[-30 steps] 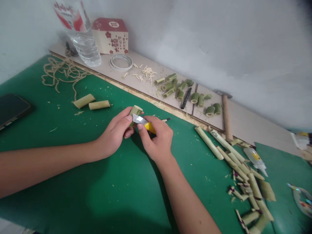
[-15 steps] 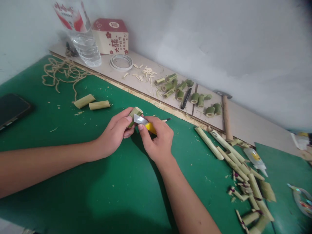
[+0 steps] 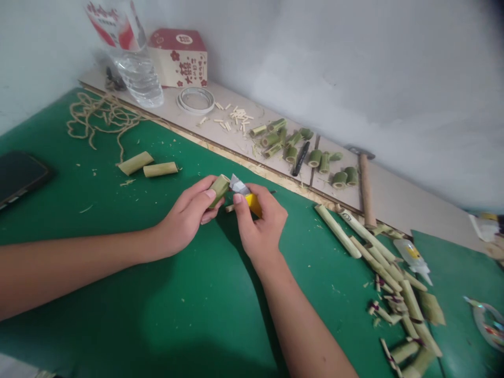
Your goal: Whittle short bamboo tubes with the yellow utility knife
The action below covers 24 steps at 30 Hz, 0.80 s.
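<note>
My left hand [image 3: 191,212] is closed round a short green bamboo tube [image 3: 219,191], its open end tilted up and to the right. In my right hand [image 3: 262,223] is a yellow utility knife [image 3: 254,205], with its silver blade [image 3: 238,185] out. The blade's tip is close to the rim of the tube; whether they touch I cannot tell. A thin stick [image 3: 230,208] shows below the blade, partly hidden by my right hand. Two bamboo pieces [image 3: 160,169] lie on the green mat [image 3: 189,315] beyond my left forearm.
Along the back ledge stand a water bottle [image 3: 139,79] and a box [image 3: 181,60], with tape rolls [image 3: 196,110], cut bamboo tubes [image 3: 270,139], a black marker [image 3: 301,159] and a hammer [image 3: 367,191]. Bamboo lengths [image 3: 337,231] and a glue bottle [image 3: 413,257] lie right; twine [image 3: 98,118] and a phone [image 3: 21,176] left.
My right hand has moved slightly right with the utility knife, and the blade has gone from the tube's side to near its rim. The left hand still holds the tube, slightly turned.
</note>
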Each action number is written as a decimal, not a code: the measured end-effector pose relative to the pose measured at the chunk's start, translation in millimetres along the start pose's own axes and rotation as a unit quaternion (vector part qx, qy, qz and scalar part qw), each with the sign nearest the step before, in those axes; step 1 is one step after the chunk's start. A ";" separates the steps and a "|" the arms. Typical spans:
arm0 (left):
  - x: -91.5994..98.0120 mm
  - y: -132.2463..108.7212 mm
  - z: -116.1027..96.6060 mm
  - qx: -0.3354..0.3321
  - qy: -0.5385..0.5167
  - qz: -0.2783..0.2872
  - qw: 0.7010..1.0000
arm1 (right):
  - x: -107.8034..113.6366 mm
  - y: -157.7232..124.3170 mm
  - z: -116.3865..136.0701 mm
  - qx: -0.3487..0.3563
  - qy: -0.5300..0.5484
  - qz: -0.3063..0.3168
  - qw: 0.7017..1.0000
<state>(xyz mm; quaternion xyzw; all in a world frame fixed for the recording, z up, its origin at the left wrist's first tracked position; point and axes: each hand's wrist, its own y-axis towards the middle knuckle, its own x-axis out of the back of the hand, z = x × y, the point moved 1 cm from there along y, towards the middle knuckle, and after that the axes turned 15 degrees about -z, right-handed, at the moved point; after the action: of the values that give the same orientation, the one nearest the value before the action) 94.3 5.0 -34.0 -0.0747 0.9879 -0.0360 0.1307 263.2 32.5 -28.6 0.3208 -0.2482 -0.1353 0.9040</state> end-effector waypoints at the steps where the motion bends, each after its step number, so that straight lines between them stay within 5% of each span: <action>1: -0.3 -0.1 -0.4 -0.003 0.004 -0.003 1.000 | -0.2 -0.2 -0.3 0.001 0.001 0.001 1.000; 9: -1.2 0.7 0.0 0.014 -0.010 -0.039 0.999 | -2.3 -0.7 -0.6 0.026 -0.013 0.056 0.998; 15: 2.0 0.0 1.9 0.013 -0.035 -0.012 0.999 | -1.0 0.6 2.7 0.056 -0.009 0.097 0.994; 24: -4.4 -0.1 -3.1 -0.033 0.017 -0.029 0.999 | -1.4 0.3 1.8 0.055 -0.009 0.100 0.993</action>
<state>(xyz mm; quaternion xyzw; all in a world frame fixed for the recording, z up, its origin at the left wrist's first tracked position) 97.7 5.7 -29.9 -0.1074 0.9880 -0.0082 0.1103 261.2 32.3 -27.7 0.3428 -0.2944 -0.0335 0.8915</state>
